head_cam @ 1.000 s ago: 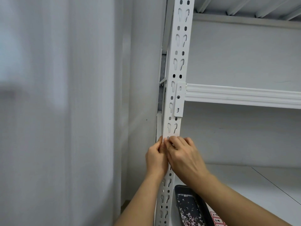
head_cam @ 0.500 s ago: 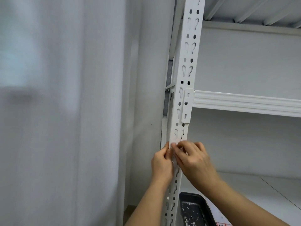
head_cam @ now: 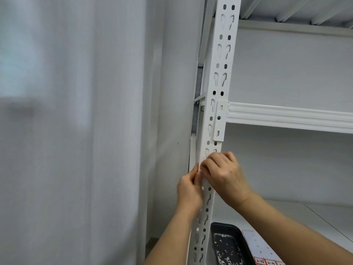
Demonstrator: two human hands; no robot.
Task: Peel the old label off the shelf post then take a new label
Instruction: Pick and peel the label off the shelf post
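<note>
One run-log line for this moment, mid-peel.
step: peel old label | left hand: pinching at shelf post | right hand: fingers on post front | label: hidden by hands | black tray: on shelf below

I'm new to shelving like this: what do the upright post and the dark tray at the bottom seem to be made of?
The shelf post looks like sheet metal with a smooth white painted coat: thin, folded, with punched keyhole slots. The tray looks like matte black plastic or coated metal, with rounded moulded corners; I cannot tell which.

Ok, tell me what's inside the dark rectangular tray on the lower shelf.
The dark rectangular tray holds small white scraps scattered over its bottom, possibly peeled label bits. Its near end runs out of frame, so the rest of its contents cannot be seen.
</note>
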